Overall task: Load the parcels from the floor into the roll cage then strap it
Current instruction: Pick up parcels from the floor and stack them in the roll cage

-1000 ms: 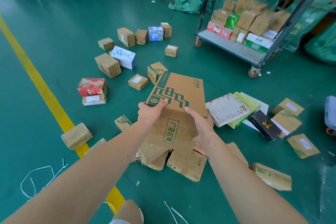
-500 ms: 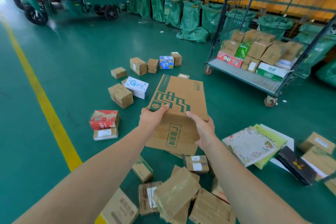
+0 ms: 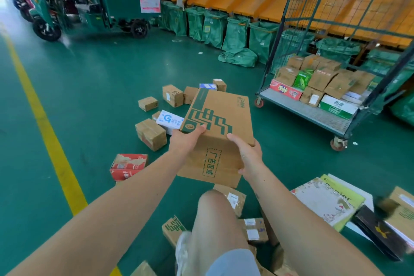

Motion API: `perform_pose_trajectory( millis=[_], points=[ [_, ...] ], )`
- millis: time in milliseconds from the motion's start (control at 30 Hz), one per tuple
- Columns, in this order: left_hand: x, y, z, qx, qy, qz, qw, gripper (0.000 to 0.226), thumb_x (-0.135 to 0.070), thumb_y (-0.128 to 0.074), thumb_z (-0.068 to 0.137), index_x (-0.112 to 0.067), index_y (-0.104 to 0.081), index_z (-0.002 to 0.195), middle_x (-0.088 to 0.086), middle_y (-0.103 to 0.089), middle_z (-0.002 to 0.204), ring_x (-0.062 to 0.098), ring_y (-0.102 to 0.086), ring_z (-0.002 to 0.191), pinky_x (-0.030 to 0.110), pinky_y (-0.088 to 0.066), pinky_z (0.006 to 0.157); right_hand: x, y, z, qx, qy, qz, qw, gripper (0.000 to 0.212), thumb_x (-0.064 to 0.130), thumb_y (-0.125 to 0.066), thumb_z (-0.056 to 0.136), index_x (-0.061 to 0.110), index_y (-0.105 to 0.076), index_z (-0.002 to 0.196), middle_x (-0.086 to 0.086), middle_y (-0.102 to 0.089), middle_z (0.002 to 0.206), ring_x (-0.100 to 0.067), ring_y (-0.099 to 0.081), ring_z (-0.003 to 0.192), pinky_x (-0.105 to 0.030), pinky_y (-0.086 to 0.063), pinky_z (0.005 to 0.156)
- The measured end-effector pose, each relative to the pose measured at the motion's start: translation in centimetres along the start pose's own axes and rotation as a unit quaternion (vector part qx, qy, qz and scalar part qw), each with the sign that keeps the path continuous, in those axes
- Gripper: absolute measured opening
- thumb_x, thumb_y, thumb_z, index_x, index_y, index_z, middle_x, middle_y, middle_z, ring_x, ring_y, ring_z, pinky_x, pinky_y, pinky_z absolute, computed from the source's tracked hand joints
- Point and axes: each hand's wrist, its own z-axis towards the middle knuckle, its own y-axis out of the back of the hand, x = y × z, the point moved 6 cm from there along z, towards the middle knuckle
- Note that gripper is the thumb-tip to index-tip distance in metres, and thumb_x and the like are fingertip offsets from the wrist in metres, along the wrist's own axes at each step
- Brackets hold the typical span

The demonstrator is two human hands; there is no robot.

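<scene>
The step in hand is the loading. A large flat cardboard box (image 3: 218, 119) with green print is up off the floor, held in the air in front of the person. It is well apart from the roll cage (image 3: 301, 110), which stands ahead and to the right with its open side facing this way. The left hand (image 3: 186, 139) grips the box at its near left corner, thumb laid on the top face and fingers hidden beneath. The right hand (image 3: 248, 154) grips the near right edge, thumb on top and fingers wrapped round the side, so both hands are closed on the box and neither is free. A bare knee (image 3: 212, 215) is raised below the box, which suggests the person is stepping among the parcels. The cage already bears a stack of parcels (image 3: 322, 80) toward its back and right, with a bare strip of its platform along the front edge. The next move, as I judge it, calls for carrying the box across and setting it flat on that bare strip or on top of the stack. That means minding the small boxes (image 3: 151, 133) scattered on the green floor (image 3: 89, 101) along the way. Many parcels lie on the floor, so the task looks well short of done; strapping comes last, and no strap is visible.
</scene>
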Motion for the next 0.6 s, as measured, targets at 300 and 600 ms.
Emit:
perform_pose_trajectory(
  millis=[300, 600],
  points=[
    [-2.6, -2.4, 7.9, -0.009, -0.014, 0.011, 1.000, 0.083, -0.064, -0.077, 0.062, -0.019, -0.047, 0.125, 0.000, -0.062, 0.113, 0.021, -0.059, 0.101, 0.043, -0.052, 0.089, 1.8, -3.0, 8.2, 0.013, -0.006, 0.002, 1.000, 0.086, 0.040, -0.085, 0.073, 0.027, -0.038, 0.144, 0.000, -0.054, 0.133, -0.023, -0.050, 0.107, -0.045, -0.038, 0.082],
    [-9.7, -13.5, 25.2, 0.022, -0.022, 0.034, 0.999, 0.097, -0.065, -0.077, 0.052, -0.014, -0.043, 0.126, 0.004, -0.060, 0.113, 0.024, -0.059, 0.103, 0.047, -0.052, 0.093, 8.1, -5.4, 27.1, -0.020, -0.008, 0.041, 0.999, 0.087, 0.041, -0.089, 0.067, 0.028, -0.042, 0.139, 0.002, -0.058, 0.128, -0.024, -0.056, 0.112, -0.047, -0.043, 0.091]
  ],
)
